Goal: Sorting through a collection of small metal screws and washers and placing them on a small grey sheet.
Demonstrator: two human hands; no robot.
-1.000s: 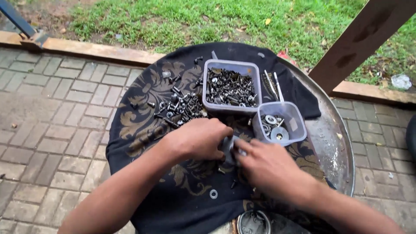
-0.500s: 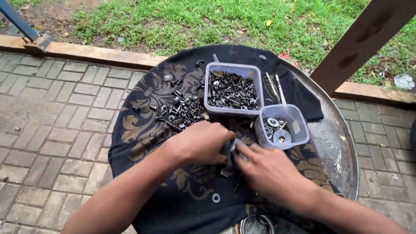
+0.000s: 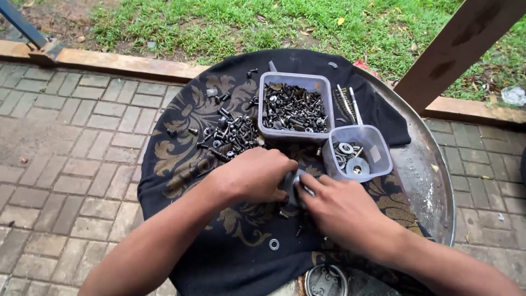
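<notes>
Left hand (image 3: 253, 176): fingers curled over a small metal part (image 3: 291, 185), mid-desk.
Right hand (image 3: 344, 211): fingers pinching it.
Risk: part could slip among the loose screws (image 3: 227, 136).

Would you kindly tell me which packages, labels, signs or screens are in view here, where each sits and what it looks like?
Large clear plastic tub: rectangular, beyond the hands on the black patterned cloth, full of dark screws.
Small clear plastic tub: squarish, just right of the large one, holding a few washers.
Pale crumpled wrapper: far right edge, in the grass.
No labels, signs or screens show.
</notes>
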